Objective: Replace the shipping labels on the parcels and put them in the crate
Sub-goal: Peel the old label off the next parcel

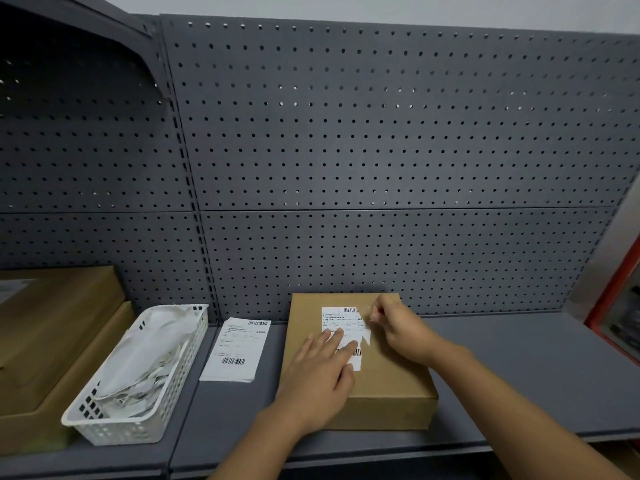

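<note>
A flat brown cardboard parcel (381, 379) lies on the grey shelf in front of me. On its top is a white shipping label (337, 317), torn and ragged along its right side. My left hand (322, 372) lies flat on the parcel, its straight fingers pressing the label's lower part. My right hand (398, 327) pinches the torn right edge of the label near its upper corner. A stack of fresh white labels (237, 348) with barcodes lies on the shelf just left of the parcel.
A white perforated plastic basket (138, 382) holding crumpled label scraps stands left of the labels. Brown cardboard boxes (52, 327) are stacked at the far left. A grey pegboard wall (381, 150) backs the shelf. Something red (613, 299) shows at the right edge.
</note>
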Demonstrator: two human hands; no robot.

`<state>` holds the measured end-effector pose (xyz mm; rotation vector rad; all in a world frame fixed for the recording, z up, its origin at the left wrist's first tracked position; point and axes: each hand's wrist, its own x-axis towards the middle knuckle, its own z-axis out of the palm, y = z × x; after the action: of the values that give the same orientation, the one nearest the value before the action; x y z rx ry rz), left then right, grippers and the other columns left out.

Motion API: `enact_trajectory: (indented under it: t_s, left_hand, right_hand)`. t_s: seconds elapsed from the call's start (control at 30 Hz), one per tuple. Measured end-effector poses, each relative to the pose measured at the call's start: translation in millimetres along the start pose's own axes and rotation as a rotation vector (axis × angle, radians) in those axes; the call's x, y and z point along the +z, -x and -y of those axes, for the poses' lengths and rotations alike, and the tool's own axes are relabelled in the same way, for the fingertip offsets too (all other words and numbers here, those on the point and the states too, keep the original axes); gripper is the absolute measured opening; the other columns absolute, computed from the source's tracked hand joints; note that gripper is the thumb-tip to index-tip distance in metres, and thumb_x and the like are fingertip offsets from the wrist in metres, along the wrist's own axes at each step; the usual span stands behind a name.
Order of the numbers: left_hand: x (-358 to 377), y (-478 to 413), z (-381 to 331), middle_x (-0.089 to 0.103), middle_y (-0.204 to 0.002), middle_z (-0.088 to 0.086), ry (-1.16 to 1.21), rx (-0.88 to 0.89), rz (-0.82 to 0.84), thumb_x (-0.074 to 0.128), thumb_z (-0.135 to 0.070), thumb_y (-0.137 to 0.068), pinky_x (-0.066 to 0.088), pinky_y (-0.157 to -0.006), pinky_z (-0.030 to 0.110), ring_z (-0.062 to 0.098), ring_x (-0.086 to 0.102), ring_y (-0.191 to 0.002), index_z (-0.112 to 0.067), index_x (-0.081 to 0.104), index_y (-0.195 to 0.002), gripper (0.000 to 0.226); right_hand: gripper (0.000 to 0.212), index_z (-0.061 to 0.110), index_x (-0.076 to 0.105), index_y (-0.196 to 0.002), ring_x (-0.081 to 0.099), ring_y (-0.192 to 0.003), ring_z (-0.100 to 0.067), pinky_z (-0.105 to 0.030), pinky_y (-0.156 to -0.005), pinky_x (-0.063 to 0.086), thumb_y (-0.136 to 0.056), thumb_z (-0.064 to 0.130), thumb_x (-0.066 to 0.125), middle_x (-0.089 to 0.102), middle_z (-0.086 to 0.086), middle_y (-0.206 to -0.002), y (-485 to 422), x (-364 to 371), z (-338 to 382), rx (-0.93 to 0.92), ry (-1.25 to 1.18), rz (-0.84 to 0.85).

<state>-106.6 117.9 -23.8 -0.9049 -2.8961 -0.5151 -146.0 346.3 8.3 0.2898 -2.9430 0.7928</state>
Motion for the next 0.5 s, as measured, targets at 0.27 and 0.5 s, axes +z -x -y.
enact_trajectory:
  t_s: [0.27,0.5]
  left_hand:
    - [1.6,-0.2,0.1,0.009,-0.172,-0.009,-0.007,0.004,-0.007,0.023,-0.04,-0.109,-0.008,-0.128,0.033,0.009,-0.002,-0.159,-0.036,0.023,-0.161,0.053]
    - [-2.0,-1.2,2.7,0.014,-0.17,-0.015,0.119,-0.006,-0.013,0.032,-0.04,-0.108,-0.006,-0.127,0.026,0.004,0.003,-0.157,-0.031,0.018,-0.163,0.058]
  right_hand:
    - [0.01,0.017,0.058,-0.102,0.057,-0.085,-0.001,-0.015,-0.072,0.041,-0.107,0.022,0.051,0.062,0.008,-0.1,0.6,-12.4,1.3,0.038,-0.122,0.026]
    - [0.011,0.013,0.06,-0.099,0.059,-0.064,0.0,-0.014,-0.064,0.044,-0.105,0.022,0.056,0.071,-0.006,-0.079,3.3,-16.4,9.9,0.016,-0.34,-0.038]
